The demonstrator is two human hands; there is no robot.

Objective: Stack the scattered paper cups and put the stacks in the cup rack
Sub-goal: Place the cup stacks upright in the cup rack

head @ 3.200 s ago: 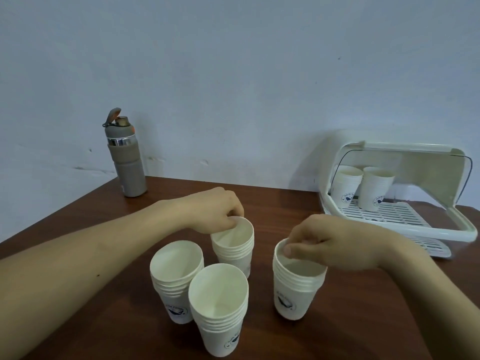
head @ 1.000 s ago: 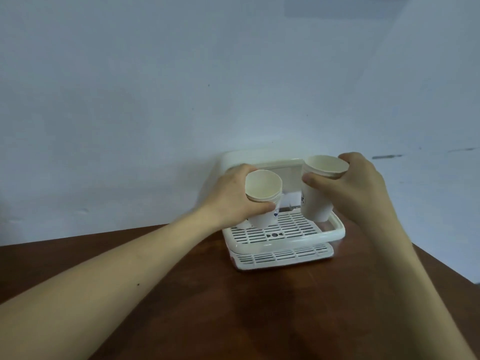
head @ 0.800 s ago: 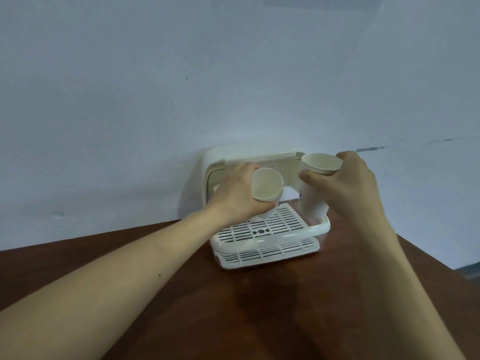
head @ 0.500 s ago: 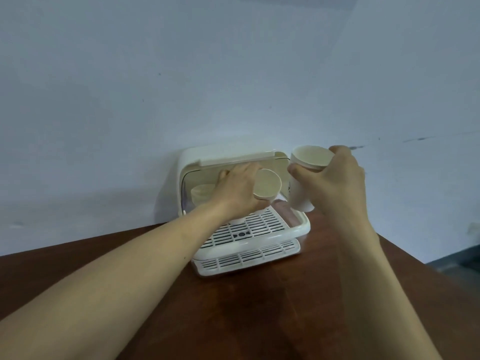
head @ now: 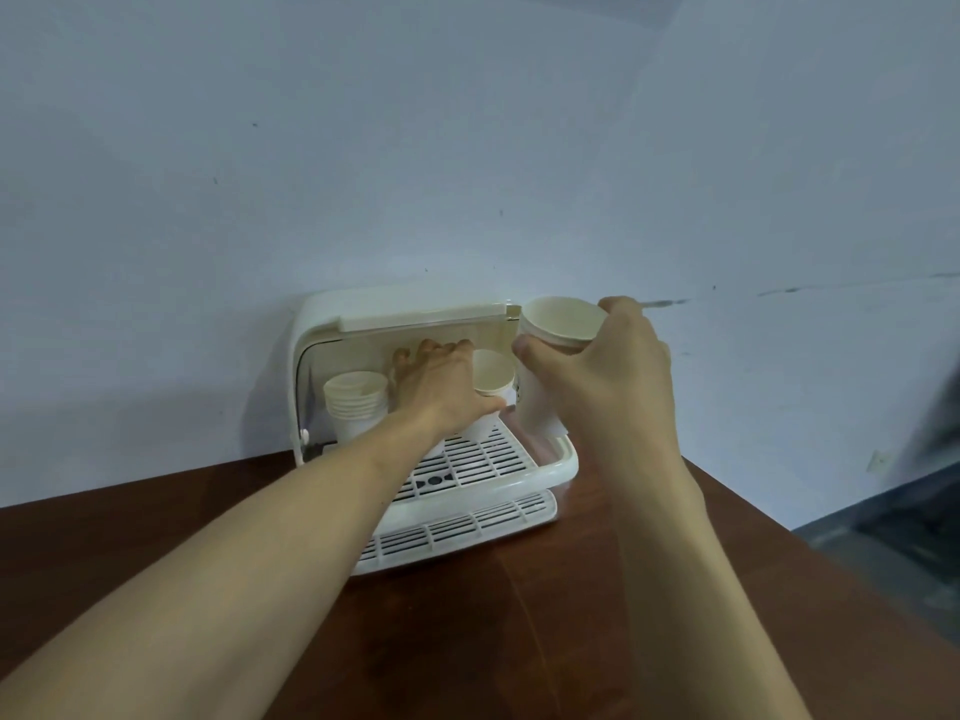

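The white cup rack stands open against the wall on the brown table. My left hand reaches inside it, shut on a stack of white paper cups tilted toward me over the slotted floor. My right hand grips another stack of cups by its rim, held upright at the rack's right front corner, just above the edge. A third stack of cups stands at the rack's back left.
The rack's lid is swung up over the opening. A slotted drip tray juts out below the rack. The table's right edge falls away to a dark floor. A pale wall rises right behind the rack.
Both hands carried cup stacks from the table's middle to the rack. In the last half second my left hand pushed deeper inside and my right stack moved closer to the rack's right corner.
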